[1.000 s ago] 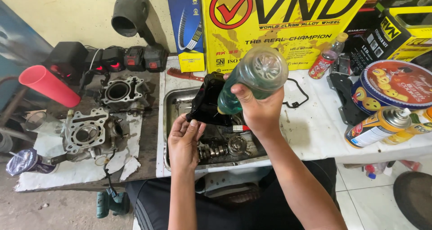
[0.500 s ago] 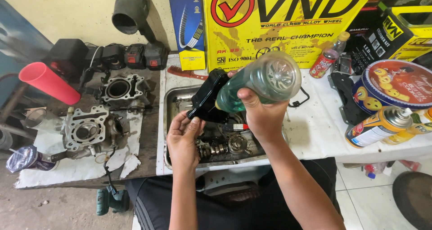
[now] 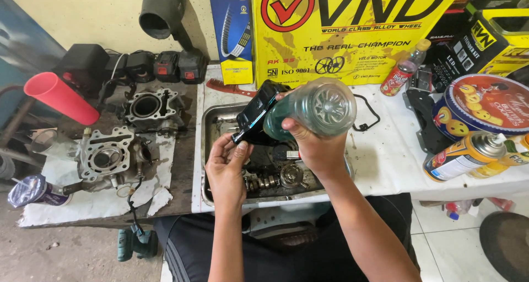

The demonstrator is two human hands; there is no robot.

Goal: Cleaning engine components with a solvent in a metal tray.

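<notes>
Now the clear plastic bottle [image 3: 317,108] sits a little lower and closer to the metal tray [image 3: 212,149] than half a second ago, and its base faces the camera more squarely. The black part [image 3: 256,116] has also dropped toward the tray, while the left hand [image 3: 226,169] has barely shifted.

The right hand [image 3: 308,147] grips the bottle from below, fingers curled tight around its body and thumb pressed on the near side. The bottle is tipped over on its side above the tray, with its neck pointing at the black part, and greenish liquid is pooled in the neck end. The left hand cups the lower end of the black part, fingers bent together under it and thumb against its edge; the part leans upward from those fingers to meet the bottle's neck. Whether the neck touches the part cannot be told.

The tray lies directly beneath both hands and holds oily metal pieces, among them a toothed shaft [image 3: 262,183] and a round gear-like piece [image 3: 290,174], lying in dark residue. Left of the tray, an engine cylinder [image 3: 107,158] rests on white paper, and another cylinder block [image 3: 150,106] lies behind it. A red tube [image 3: 60,97] slants farther left. Right of the tray stand a spray can [image 3: 460,155] and a round blue biscuit tin [image 3: 482,114].
</notes>
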